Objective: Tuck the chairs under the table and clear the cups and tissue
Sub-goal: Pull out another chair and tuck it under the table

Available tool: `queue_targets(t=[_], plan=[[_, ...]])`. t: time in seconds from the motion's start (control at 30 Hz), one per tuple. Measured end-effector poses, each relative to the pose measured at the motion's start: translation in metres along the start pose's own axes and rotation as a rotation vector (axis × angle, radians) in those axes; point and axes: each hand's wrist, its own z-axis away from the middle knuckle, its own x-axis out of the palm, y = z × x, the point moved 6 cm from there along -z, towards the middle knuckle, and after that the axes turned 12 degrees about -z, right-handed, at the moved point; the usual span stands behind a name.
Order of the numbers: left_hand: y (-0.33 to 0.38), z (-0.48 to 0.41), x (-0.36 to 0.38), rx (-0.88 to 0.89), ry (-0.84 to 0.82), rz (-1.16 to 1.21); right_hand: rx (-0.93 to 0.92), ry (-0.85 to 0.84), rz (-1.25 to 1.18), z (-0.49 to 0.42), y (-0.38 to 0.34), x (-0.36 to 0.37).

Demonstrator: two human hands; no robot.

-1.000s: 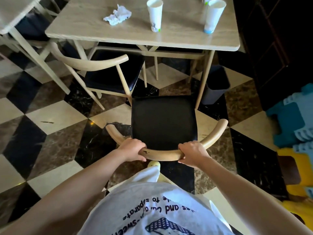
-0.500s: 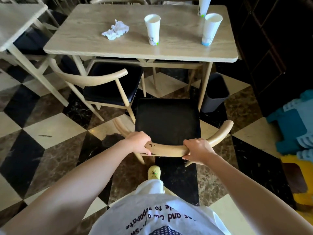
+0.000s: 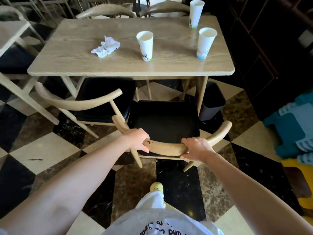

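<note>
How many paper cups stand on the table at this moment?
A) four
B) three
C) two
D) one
B: three white cups stand upright on the table, one near the middle, one at the right and one at the far right corner, while the crumpled tissue lies to the left of them.

Both bare forearms stretched forward and slightly inward, left hand [image 3: 137, 140] curled palm-down over the chair backrest [image 3: 166, 148], right hand [image 3: 196, 148] wrapped around it just beside, thumbs tucked beneath, wrists level
</note>
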Motion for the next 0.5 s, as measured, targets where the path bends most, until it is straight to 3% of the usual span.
queue_targets(t=[0.5], plan=[[-0.067, -0.074, -0.044, 0.075, 0.026, -0.022, 0.033, -0.05, 0.019, -0.094, 0.015, -0.041]])
